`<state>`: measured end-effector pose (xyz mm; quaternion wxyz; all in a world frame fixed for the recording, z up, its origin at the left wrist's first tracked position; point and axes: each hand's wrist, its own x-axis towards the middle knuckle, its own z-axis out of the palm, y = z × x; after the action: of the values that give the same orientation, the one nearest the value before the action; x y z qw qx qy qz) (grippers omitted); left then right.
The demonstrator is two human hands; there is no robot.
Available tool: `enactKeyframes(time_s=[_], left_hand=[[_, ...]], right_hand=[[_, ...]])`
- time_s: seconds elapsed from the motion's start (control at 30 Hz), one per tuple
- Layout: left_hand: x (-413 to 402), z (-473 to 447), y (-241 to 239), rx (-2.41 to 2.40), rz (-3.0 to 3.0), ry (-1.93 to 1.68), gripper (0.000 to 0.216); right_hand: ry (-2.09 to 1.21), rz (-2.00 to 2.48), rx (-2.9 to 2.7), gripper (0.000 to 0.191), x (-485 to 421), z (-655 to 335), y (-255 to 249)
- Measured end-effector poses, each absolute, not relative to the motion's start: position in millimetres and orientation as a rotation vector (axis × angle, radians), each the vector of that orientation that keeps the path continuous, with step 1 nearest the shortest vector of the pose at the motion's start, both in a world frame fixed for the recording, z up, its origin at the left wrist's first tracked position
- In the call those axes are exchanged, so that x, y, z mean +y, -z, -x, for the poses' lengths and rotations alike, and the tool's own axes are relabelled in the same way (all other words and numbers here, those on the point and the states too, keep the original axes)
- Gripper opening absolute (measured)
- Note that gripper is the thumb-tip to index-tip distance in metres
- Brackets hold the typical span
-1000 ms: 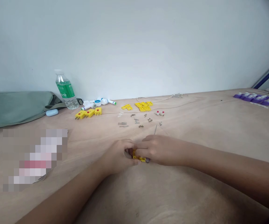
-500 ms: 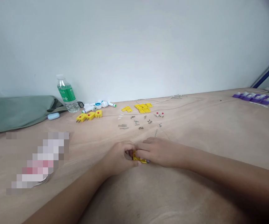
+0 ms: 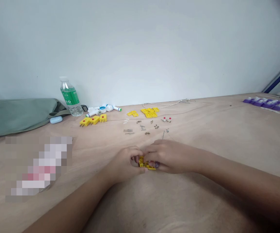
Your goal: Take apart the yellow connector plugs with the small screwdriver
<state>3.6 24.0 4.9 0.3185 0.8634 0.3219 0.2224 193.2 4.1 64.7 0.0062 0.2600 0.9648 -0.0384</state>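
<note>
Both my hands meet at the middle of the wooden table (image 3: 215, 136). My left hand (image 3: 125, 162) and my right hand (image 3: 169, 155) are both closed in a pinch on a small yellow plastic connector part (image 3: 146, 164) that rests just above the table. Most of the part is hidden by my fingers. Beyond my hands lie several small metal screws and pins (image 3: 142, 127), a thin metal rod (image 3: 163, 134), loose yellow shells (image 3: 149, 112) and three assembled yellow plugs (image 3: 93, 120).
A water bottle (image 3: 68, 96), a grey-green bag (image 3: 18, 115), a small pale blue case (image 3: 56, 119) and white tube fittings (image 3: 103, 109) stand at the back left. A white cable (image 3: 169, 103) runs along the wall. Purple parts (image 3: 268, 103) lie far right. A blurred patch (image 3: 38, 168) covers the left.
My hands have stayed together on the yellow part, with my right fingers shifting slightly and more of the part showing. The view has tilted a little.
</note>
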Motion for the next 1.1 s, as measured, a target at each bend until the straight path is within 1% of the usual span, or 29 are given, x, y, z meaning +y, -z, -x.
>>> enactKeyframes(time_s=[0.13,0.3,0.5,0.6,0.7,0.8,0.93,1.1], left_hand=[[23,-4,-4,0.863,-2.274,-0.615,0.015],[16,-6,-5,0.920,-2.259,-0.676,0.014],[6,-8,-7,0.986,-2.161,-0.693,0.040],[3,-7,-6,1.032,-2.203,-0.655,0.045],[4,-5,-2,0.995,-2.309,-0.693,0.042],[6,-3,2,0.913,-2.497,-0.781,0.036],[9,-2,3,0.844,-2.775,-0.863,0.039],[19,-3,6,0.852,-3.013,-0.902,0.034]], right_hand=[[0.202,-0.861,2.997,0.016,5,-189,-65],[0.177,-0.945,2.976,0.019,3,-181,-66],[0.044,-1.083,2.942,0.017,-2,-171,-62],[-0.005,-1.064,2.967,0.015,-1,-170,-55],[-0.182,-0.937,3.080,0.019,-1,-175,-46],[-0.463,-0.770,3.280,0.024,1,-183,-35],[-0.725,-0.635,3.482,0.020,9,-195,-24],[-1.055,-0.463,3.568,0.014,28,-200,-19]])
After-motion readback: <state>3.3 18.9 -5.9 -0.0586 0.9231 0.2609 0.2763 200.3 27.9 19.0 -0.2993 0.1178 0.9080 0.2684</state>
